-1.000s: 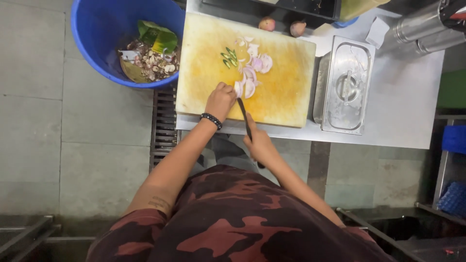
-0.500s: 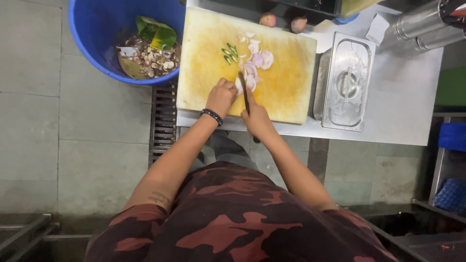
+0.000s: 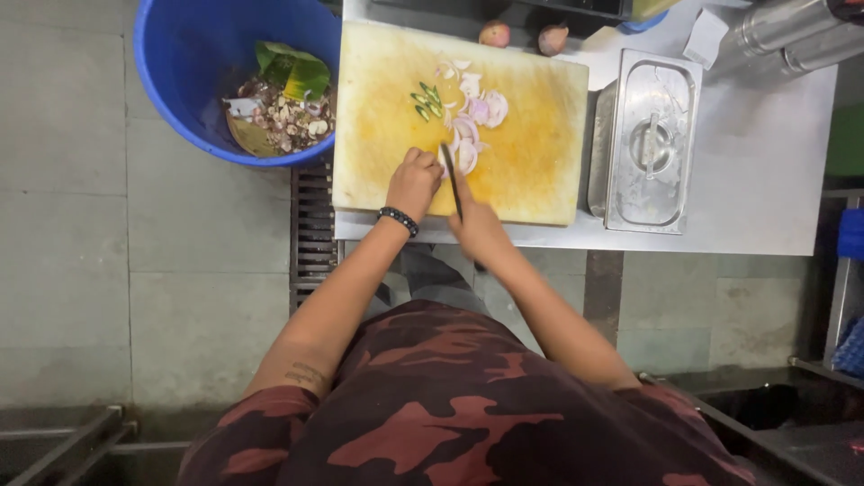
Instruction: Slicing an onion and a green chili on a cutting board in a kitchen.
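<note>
Head view, looking straight down: thin pink and white onion slices (image 3: pixel 472 121) in a loose pile near the middle of the yellow cutting board (image 3: pixel 540 171), with a few small green chili bits (image 3: pixel 426 99) just beside them. Left hand (image 3: pixel 412 183) curled shut on the board at the near end of the pile, right hand (image 3: pixel 479 229) gripping the dark knife (image 3: pixel 451 175), blade down beside the left fingers. Blue bucket (image 3: pixel 180 81) of scraps off to the left, steel tray (image 3: pixel 648 139) to the right.

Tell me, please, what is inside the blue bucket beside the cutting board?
The blue bucket holds kitchen scraps: a green leaf lying on a heap of pale and brownish peelings. Whatever lies beneath that heap is covered, and the bucket's top edge is out of view.
</note>
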